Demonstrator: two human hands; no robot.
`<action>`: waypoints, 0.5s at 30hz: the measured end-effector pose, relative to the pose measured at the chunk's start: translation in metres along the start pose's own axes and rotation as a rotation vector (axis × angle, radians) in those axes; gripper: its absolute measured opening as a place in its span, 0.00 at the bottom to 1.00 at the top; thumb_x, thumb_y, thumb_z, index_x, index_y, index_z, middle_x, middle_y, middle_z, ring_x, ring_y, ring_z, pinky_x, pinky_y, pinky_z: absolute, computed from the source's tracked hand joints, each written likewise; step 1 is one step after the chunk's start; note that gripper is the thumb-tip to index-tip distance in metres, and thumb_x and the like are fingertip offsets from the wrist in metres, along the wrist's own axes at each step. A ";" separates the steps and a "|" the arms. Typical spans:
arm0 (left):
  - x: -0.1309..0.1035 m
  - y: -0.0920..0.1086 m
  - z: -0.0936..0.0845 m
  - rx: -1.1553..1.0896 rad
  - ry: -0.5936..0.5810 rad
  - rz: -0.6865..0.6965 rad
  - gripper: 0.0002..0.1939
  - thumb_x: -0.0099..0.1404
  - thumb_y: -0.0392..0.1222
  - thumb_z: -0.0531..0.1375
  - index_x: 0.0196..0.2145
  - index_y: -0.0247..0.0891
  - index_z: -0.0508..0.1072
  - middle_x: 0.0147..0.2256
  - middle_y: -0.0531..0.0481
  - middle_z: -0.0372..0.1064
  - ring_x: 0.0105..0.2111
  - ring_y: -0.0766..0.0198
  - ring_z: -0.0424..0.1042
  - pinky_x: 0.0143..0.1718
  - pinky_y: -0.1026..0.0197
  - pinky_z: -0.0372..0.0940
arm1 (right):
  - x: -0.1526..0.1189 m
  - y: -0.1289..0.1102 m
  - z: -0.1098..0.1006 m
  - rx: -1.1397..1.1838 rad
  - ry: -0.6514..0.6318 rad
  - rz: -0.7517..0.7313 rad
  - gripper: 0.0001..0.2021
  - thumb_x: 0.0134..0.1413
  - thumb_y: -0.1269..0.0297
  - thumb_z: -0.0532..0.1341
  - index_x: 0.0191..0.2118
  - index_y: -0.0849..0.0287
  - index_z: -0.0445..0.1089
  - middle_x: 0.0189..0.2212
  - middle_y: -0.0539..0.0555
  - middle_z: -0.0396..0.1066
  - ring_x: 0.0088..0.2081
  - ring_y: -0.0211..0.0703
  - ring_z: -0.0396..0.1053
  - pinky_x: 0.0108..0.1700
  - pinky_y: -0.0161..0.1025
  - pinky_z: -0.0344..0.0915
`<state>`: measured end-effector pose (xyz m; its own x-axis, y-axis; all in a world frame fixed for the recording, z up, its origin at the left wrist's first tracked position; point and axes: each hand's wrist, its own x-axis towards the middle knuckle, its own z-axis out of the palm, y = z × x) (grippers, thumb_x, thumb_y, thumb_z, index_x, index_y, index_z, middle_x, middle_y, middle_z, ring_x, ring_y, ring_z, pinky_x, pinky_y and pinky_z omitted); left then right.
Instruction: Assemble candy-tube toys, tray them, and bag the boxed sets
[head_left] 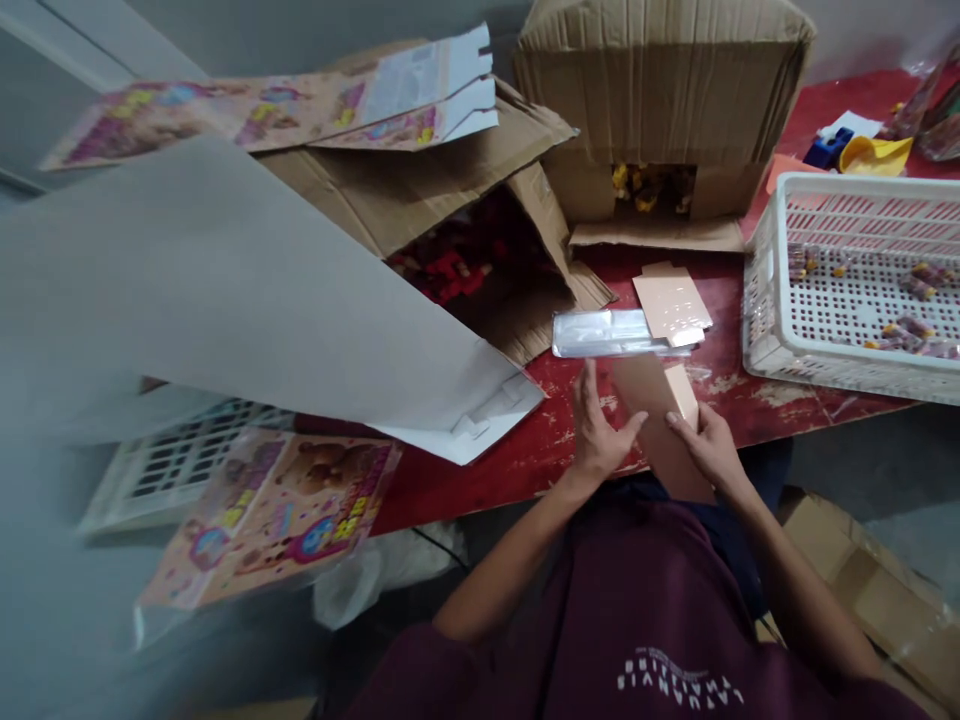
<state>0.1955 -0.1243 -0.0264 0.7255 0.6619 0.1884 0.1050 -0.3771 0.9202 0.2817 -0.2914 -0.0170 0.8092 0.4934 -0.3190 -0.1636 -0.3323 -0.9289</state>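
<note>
In front of my body is a folded peach-coloured carton (664, 440), tilted near the red table's front edge. My right hand (709, 450) grips its right side, thumb on the near face. Left of the carton, my left hand (600, 425) has thumb and fingers spread, with nothing held in them; whether the thumb touches the carton is hard to tell. Just beyond my hands lies a stack of clear plastic sleeves (604, 333). A flat peach card box (671, 303) rests over the right end of that stack.
At right stands a white perforated basket (840, 360) with several small wrapped items. Behind are a cardboard box (667, 90) with yellow pieces and an open carton (450, 190) with red pieces. A large white sheet (262, 300) and printed packaging (300, 510) occupy the left of the red table (442, 490).
</note>
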 end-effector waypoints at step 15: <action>0.018 -0.008 -0.030 -0.382 -0.090 -0.364 0.33 0.61 0.65 0.66 0.52 0.36 0.73 0.45 0.43 0.77 0.42 0.58 0.77 0.45 0.59 0.72 | -0.031 0.018 -0.020 -0.234 0.388 -0.202 0.39 0.58 0.43 0.65 0.69 0.55 0.57 0.61 0.66 0.64 0.57 0.57 0.67 0.58 0.57 0.67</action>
<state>0.1878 -0.0901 -0.0203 0.7459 0.6411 -0.1808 0.1177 0.1404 0.9831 0.2646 -0.3288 -0.0204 0.9694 0.2454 -0.0019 0.1133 -0.4546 -0.8835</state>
